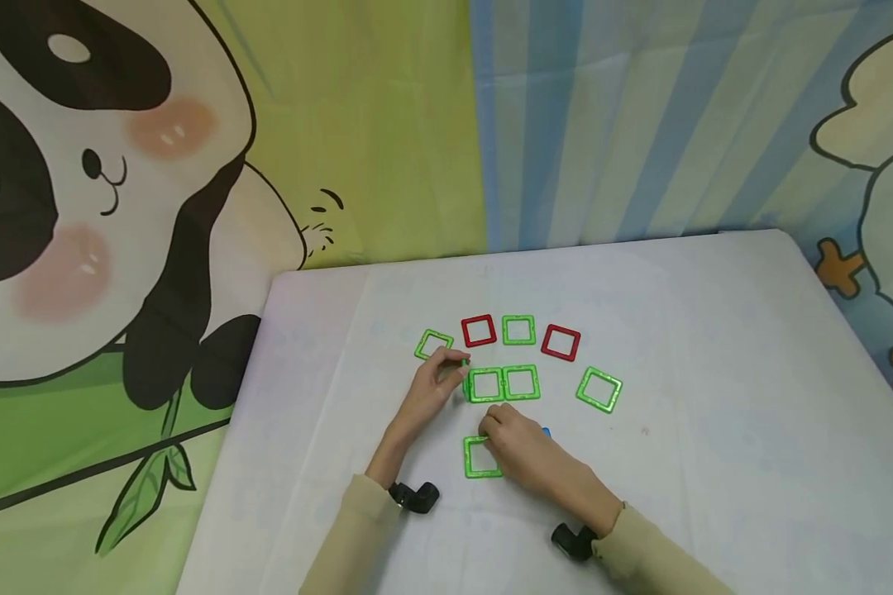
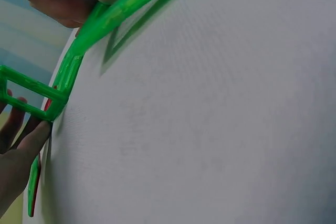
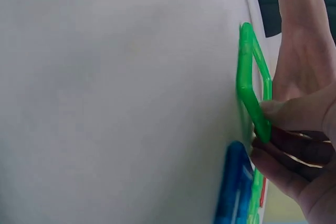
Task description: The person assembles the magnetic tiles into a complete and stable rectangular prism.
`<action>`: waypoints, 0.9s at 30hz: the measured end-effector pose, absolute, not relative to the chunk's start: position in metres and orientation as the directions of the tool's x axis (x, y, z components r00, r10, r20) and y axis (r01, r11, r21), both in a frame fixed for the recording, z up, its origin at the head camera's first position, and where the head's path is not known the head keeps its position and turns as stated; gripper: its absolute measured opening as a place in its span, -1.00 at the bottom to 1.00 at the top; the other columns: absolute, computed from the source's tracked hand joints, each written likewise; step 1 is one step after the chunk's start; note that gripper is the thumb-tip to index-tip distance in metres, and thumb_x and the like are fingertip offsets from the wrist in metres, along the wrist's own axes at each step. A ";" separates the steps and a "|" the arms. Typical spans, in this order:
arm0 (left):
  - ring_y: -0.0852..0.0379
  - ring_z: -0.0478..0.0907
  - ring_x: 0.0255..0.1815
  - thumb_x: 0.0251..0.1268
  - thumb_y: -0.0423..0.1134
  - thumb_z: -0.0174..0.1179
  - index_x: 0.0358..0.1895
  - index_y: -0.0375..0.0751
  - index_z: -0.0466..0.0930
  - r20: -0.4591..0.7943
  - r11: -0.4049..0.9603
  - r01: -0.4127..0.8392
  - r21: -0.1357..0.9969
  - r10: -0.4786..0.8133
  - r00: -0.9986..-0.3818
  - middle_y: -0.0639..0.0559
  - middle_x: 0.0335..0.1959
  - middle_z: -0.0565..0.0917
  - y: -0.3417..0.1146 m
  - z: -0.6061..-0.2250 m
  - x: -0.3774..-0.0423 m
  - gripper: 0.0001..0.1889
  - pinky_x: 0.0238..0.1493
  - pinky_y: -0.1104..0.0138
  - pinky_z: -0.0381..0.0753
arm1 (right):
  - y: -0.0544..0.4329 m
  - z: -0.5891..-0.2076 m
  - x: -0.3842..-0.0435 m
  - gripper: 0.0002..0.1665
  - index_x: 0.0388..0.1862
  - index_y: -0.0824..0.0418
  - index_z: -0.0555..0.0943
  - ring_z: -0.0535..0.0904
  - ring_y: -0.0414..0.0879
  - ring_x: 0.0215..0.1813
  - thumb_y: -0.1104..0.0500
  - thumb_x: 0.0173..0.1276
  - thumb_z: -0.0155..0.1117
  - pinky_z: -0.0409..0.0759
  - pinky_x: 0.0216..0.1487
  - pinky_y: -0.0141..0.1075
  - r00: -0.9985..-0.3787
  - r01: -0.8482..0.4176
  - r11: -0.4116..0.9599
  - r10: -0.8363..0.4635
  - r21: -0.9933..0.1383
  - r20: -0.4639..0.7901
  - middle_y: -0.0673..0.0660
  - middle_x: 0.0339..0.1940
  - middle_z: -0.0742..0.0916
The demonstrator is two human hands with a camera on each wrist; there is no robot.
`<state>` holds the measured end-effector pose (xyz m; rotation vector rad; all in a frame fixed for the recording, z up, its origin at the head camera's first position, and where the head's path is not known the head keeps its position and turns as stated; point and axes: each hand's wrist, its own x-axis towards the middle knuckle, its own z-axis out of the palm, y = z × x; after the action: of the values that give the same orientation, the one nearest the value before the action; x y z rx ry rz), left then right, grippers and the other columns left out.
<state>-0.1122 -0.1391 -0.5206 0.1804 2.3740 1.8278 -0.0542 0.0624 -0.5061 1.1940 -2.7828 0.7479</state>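
In the head view my left hand [image 1: 433, 388] holds a green square magnetic tile [image 1: 466, 388] on its edge, at the left side of two joined green tiles [image 1: 521, 397] lying flat. The left wrist view shows this upright tile [image 2: 32, 84] at the fingertips. Nearer the front, my right hand [image 1: 524, 450] pinches another green square tile [image 1: 468, 459] by its right side. Thumb and fingers grip one corner of that tile [image 3: 245, 61] in the right wrist view. A blue piece [image 3: 231, 187] lies beside the right fingers, mostly hidden by the hand in the head view.
Beyond the hands lie loose square tiles in an arc: a green one [image 1: 440, 334] at left, a red one [image 1: 480, 344], a green one [image 1: 518, 343], another red one [image 1: 558, 356], and a green one [image 1: 594, 405] at right. A printed curtain [image 1: 387, 149] hangs behind the white table [image 1: 714, 372].
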 end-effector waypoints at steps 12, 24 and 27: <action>-0.02 0.44 0.44 0.54 -0.21 0.16 0.23 -0.27 0.53 -0.079 0.245 -0.033 0.969 0.178 -0.981 -0.15 0.24 0.59 -0.133 -0.524 -0.102 -0.67 0.52 -0.01 0.30 | 0.073 -0.496 -0.057 -0.81 -0.12 0.25 0.79 0.71 -0.10 -0.17 0.30 0.27 0.51 0.73 -0.08 -0.25 -0.726 -0.669 0.588 -0.648 -0.455 0.230 0.06 -0.23 0.73; -0.05 0.44 0.43 0.54 -0.22 0.16 0.24 -0.27 0.53 -0.074 0.249 -0.027 0.968 0.181 -0.981 -0.16 0.26 0.58 -0.137 -0.515 -0.109 -0.67 0.51 -0.03 0.30 | 0.071 -0.480 -0.078 -0.81 -0.22 0.24 0.81 0.69 -0.14 -0.21 0.32 0.16 0.59 0.73 -0.19 -0.31 -0.723 -0.690 0.592 -0.599 -0.417 0.344 0.04 -0.30 0.72; -0.05 0.44 0.43 0.54 -0.22 0.17 0.23 -0.28 0.53 -0.068 0.247 -0.022 0.969 0.178 -0.982 -0.16 0.25 0.59 -0.139 -0.517 -0.111 -0.67 0.52 -0.02 0.29 | 0.071 -0.480 -0.084 -0.83 -0.23 0.25 0.82 0.67 -0.14 -0.25 0.35 0.17 0.58 0.71 -0.24 -0.32 -0.732 -0.681 0.592 -0.578 -0.432 0.361 0.04 -0.33 0.70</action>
<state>-0.1108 -0.1386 -0.5170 0.1488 2.3461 1.8277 -0.0837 0.0708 -0.4801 1.0538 -2.6362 0.8313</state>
